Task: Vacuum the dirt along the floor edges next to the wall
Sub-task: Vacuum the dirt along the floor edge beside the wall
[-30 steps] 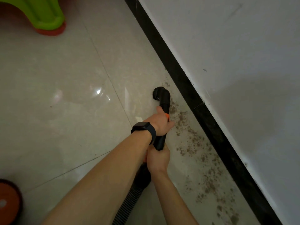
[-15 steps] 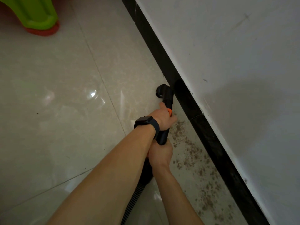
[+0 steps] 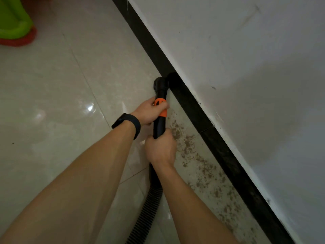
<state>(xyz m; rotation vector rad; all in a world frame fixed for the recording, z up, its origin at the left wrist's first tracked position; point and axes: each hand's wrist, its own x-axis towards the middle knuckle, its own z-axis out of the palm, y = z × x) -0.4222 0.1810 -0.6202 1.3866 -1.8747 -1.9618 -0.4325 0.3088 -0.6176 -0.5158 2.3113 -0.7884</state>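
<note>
Brown crumbly dirt (image 3: 198,155) lines the black skirting (image 3: 219,148). My left hand (image 3: 149,111) and right hand (image 3: 161,150) both grip the black vacuum wand (image 3: 159,125); next, I'd drag its round head (image 3: 160,83) towards me through it.

Light is dim and flat, with a grey-green cast and fine noise throughout. The glossy floor (image 3: 52,155) carries one small bright glare spot (image 3: 90,108) with a paler smear beside it. A broad, soft-edged shadow darkens the wall (image 3: 263,147) toward the lower right. The forearm (image 3: 79,191) at lower left looms large and slightly soft, stretched by the wide lens.
</note>
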